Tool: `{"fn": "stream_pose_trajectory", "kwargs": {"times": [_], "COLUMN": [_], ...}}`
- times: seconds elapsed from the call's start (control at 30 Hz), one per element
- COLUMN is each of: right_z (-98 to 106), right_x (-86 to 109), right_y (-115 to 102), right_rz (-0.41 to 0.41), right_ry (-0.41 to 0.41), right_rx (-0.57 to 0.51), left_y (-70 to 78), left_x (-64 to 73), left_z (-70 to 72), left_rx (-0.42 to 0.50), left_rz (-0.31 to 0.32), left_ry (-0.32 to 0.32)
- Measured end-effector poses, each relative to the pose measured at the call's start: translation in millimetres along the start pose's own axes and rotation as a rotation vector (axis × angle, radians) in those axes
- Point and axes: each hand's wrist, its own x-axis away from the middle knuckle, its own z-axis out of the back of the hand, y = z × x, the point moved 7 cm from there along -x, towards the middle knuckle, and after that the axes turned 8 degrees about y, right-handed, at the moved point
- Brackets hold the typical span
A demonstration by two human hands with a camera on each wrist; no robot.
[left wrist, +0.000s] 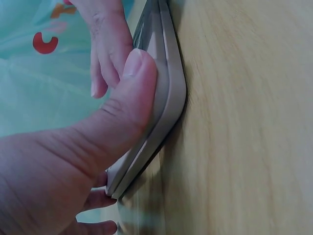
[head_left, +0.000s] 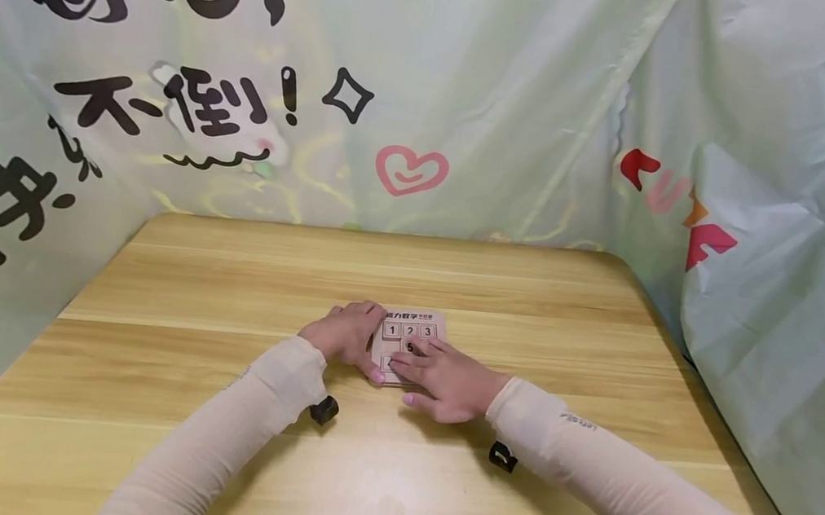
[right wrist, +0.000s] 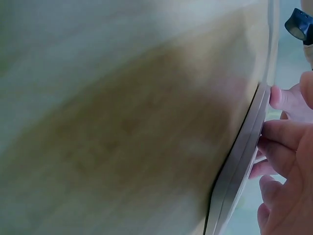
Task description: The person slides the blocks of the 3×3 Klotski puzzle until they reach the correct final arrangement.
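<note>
A flat, pale number slide puzzle [head_left: 438,323] lies on the wooden table, with dark printed characters along its far edge. Square tiles marked 1, 2, 3 and 5 show; fingers cover part of the lower rows. My left hand [head_left: 348,335] holds the puzzle's left side, fingers at the far corner and thumb at the near one. In the left wrist view that thumb [left wrist: 139,85] presses on the puzzle's rounded rim [left wrist: 173,81]. From the right, my right hand [head_left: 451,382] lays its fairly straight fingers on the tiles. The right wrist view shows fingertips along the puzzle's side [right wrist: 237,156].
The wooden table [head_left: 234,275] has rounded far corners. Behind it and at both sides hangs a pale green printed cloth [head_left: 514,111]. Black wrist devices [head_left: 324,409] sit under both pale sleeves [head_left: 587,445].
</note>
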Motion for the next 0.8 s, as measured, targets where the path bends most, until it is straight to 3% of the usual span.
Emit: {"fn": "stream_pose_trajectory", "kwargs": {"times": [0.5, 0.8], "right_z": [2.9, 5.7], "right_x": [-17.2, -15.3], "right_y": [14.0, 32.5], "right_rz": [-0.037, -0.115], "right_ry": [0.027, 0.056], "right_rx": [0.051, -0.001], "left_y": [-0.4, -1.7], "left_x": [-1.2, -1.9], "left_z": [-1.5, -1.1], "left_rx": [-0.022, 0.002], "left_rz": [0.017, 0.015], "left_ry": [-0.017, -0.011]}}
